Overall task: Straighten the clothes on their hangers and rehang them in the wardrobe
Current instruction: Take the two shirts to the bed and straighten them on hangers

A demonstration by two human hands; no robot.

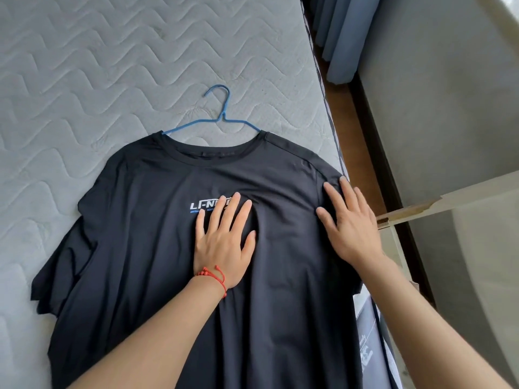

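Observation:
A dark navy T-shirt [146, 248] with a white chest logo lies face up on a quilted grey mattress [84, 80]. A blue wire hanger [219, 116] sits inside it, its hook sticking out of the neckline toward the top. My left hand [224, 240], with a red string bracelet at the wrist, presses flat on the chest, partly covering the logo. My right hand [348, 223] lies flat with spread fingers on the shirt's right shoulder and sleeve, near the mattress edge. Small folds run between the two hands.
The mattress edge runs down the right side, with a brown wooden floor strip [348, 122] beyond it. Blue-grey curtains [337, 37] hang at the top right. A pale board with a glass-like panel [449, 200] juts in from the right beside my right hand.

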